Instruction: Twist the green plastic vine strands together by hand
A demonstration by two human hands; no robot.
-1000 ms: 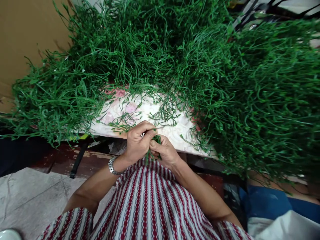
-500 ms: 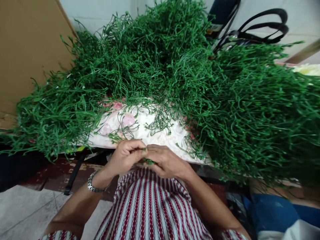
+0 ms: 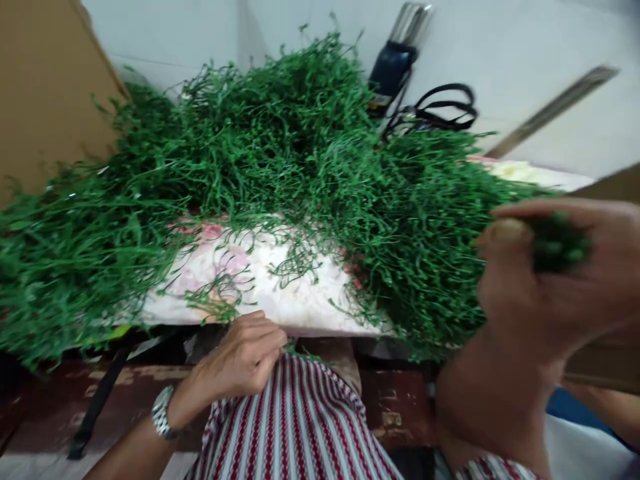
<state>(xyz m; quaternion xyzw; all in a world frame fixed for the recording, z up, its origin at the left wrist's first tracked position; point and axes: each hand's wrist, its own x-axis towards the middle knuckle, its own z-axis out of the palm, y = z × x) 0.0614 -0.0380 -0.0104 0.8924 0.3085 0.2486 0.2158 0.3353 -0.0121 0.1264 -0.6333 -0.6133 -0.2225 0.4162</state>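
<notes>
My left hand [image 3: 253, 353] is closed in a fist at the table's front edge, just above the striped clothing on my lap. A few thin green stems [image 3: 303, 353] show beside its curled fingers, partly hidden. Raised at the right, close to the camera and blurred, my right hand [image 3: 565, 267] is curled round a small bunch of green stems [image 3: 563, 243]. Loose green stems with small tips lie in a large heap [image 3: 280, 133] across the back and both sides. A smaller cluster [image 3: 295, 260] rests on the pale flowered cloth [image 3: 265, 293].
Brown cardboard [image 3: 45, 87] stands at the left, and another brown panel [image 3: 610, 193] is at the right. A dark pouch with metal rods [image 3: 393, 70] and black straps [image 3: 447, 110] stand behind the heap. Part of another person's arm [image 3: 600, 407] shows at the lower right.
My hands were together at the table edge and have separated. The right hand has swung up and right with green stems in it; the left has stayed low. The view has shifted right.
</notes>
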